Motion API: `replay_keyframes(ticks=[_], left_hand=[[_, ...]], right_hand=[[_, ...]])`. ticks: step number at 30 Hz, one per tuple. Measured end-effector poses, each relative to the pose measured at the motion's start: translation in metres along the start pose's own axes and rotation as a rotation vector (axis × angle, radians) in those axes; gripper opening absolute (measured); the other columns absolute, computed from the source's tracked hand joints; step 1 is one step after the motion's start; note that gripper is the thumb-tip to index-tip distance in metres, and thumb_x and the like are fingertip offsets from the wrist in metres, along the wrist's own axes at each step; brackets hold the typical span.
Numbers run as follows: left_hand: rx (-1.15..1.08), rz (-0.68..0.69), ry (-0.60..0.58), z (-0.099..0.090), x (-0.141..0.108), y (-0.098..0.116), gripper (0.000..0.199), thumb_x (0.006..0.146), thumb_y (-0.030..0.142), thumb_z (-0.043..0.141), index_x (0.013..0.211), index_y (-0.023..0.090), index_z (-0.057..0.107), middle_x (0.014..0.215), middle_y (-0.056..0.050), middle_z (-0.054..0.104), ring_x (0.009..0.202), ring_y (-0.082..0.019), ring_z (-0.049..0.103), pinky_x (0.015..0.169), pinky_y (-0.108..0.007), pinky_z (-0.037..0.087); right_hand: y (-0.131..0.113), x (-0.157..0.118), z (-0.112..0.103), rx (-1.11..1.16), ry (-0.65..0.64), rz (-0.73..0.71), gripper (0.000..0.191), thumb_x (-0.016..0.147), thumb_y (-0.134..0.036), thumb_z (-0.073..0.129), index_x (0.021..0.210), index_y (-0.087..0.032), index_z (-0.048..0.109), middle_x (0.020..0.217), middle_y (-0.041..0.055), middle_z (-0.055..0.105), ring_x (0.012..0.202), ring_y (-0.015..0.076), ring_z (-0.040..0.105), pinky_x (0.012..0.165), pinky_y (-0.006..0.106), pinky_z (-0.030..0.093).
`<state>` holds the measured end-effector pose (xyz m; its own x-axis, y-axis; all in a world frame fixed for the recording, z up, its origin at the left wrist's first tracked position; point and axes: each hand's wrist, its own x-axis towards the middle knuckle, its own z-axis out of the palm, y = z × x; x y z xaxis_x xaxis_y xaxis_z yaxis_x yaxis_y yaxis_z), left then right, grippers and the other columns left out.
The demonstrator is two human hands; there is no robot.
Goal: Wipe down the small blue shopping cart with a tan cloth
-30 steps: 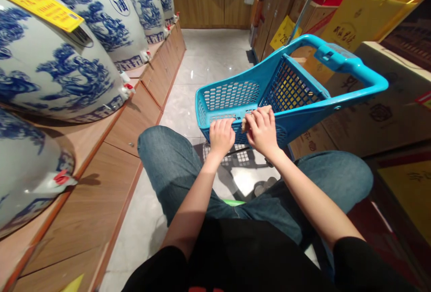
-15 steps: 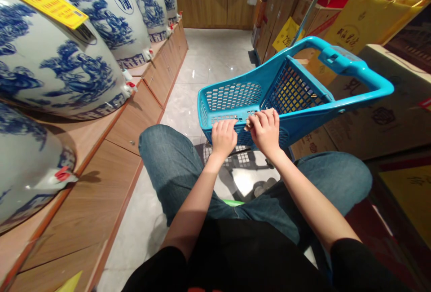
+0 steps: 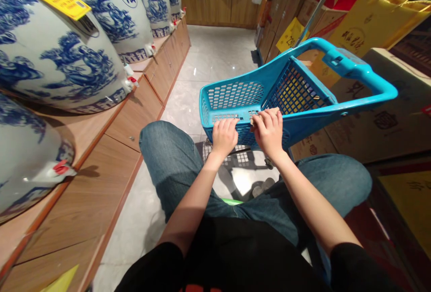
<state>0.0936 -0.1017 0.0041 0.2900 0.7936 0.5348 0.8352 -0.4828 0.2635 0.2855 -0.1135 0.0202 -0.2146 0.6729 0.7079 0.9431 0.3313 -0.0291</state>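
Observation:
A blue plastic shopping cart (image 3: pixel 305 123) with latticed sides stands before my knees, its handle toward the right. My left hand (image 3: pixel 225 138) is closed over the cart's near rim, fingers curled to the inner side. On the same rim, a little to the right, my right hand (image 3: pixel 270 134) grips a crumpled beige cloth (image 3: pixel 276 111), which may be paper. Bits of it stick out at the fingertips and above the knuckles; the rest is hidden under the hand. The cart's basket floor shows beyond both hands.
Large blue-and-white porcelain jars (image 3: pixel 81 67) with red-handled taps line a wooden cabinet (image 3: pixel 101 166) on the left. Cardboard boxes (image 3: pixel 380 103) and a yellow bag (image 3: pixel 363 27) crowd the right. A tiled aisle (image 3: pixel 215 45) runs to a wooden counter (image 3: pixel 215 0).
The view has shifted slightly, with the cart and my right hand a touch further right in it. A little more of the beige cloth shows above my right fingers.

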Motion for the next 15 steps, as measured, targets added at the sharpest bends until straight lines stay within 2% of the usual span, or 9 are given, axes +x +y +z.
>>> replay_keyframes(ticks=[3,7,9,12,15], left_hand=[[0.000,0.005,-0.015,-0.002,0.000,-0.001,0.044,0.099,0.015,0.046,0.138,0.022,0.066,0.129,-0.011,0.073,0.121,-0.028,0.063,0.110,-0.044,0.041],[-0.001,0.031,-0.033,-0.005,0.000,-0.003,0.045,0.099,0.015,0.046,0.139,0.020,0.065,0.129,-0.011,0.073,0.121,-0.028,0.063,0.110,-0.043,0.041],[0.002,0.032,-0.029,-0.005,0.000,-0.002,0.045,0.099,0.014,0.046,0.139,0.019,0.065,0.129,-0.011,0.073,0.121,-0.027,0.063,0.110,-0.043,0.041],[0.003,0.019,-0.016,-0.004,0.001,-0.001,0.044,0.099,0.015,0.046,0.138,0.019,0.066,0.128,-0.011,0.074,0.120,-0.028,0.063,0.109,-0.043,0.041],[-0.003,0.004,-0.013,-0.003,0.001,0.000,0.044,0.099,0.015,0.046,0.138,0.020,0.066,0.128,-0.012,0.074,0.120,-0.029,0.063,0.110,-0.044,0.041]], right_hand=[[-0.001,0.000,-0.001,0.039,-0.055,-0.067,0.038,0.097,-0.016,0.052,0.130,-0.022,0.069,0.132,0.0128,0.069,0.132,0.0281,0.054,0.124,0.057,0.031],[0.022,0.007,-0.008,0.029,0.001,0.010,0.018,0.094,-0.020,0.058,0.102,-0.024,0.074,0.108,0.0084,0.073,0.112,0.0261,0.061,0.121,0.054,0.035],[0.029,0.008,-0.008,0.009,0.049,0.041,0.015,0.092,-0.020,0.058,0.095,-0.023,0.073,0.103,0.0078,0.073,0.109,0.0260,0.062,0.121,0.055,0.036],[0.019,0.004,-0.003,-0.014,0.080,0.027,0.023,0.093,-0.017,0.055,0.105,-0.022,0.074,0.113,0.0102,0.073,0.122,0.0282,0.060,0.123,0.058,0.033],[-0.002,-0.002,0.003,0.007,-0.009,-0.029,0.039,0.097,-0.015,0.050,0.130,-0.020,0.070,0.135,0.0141,0.069,0.138,0.0302,0.052,0.124,0.060,0.031]])
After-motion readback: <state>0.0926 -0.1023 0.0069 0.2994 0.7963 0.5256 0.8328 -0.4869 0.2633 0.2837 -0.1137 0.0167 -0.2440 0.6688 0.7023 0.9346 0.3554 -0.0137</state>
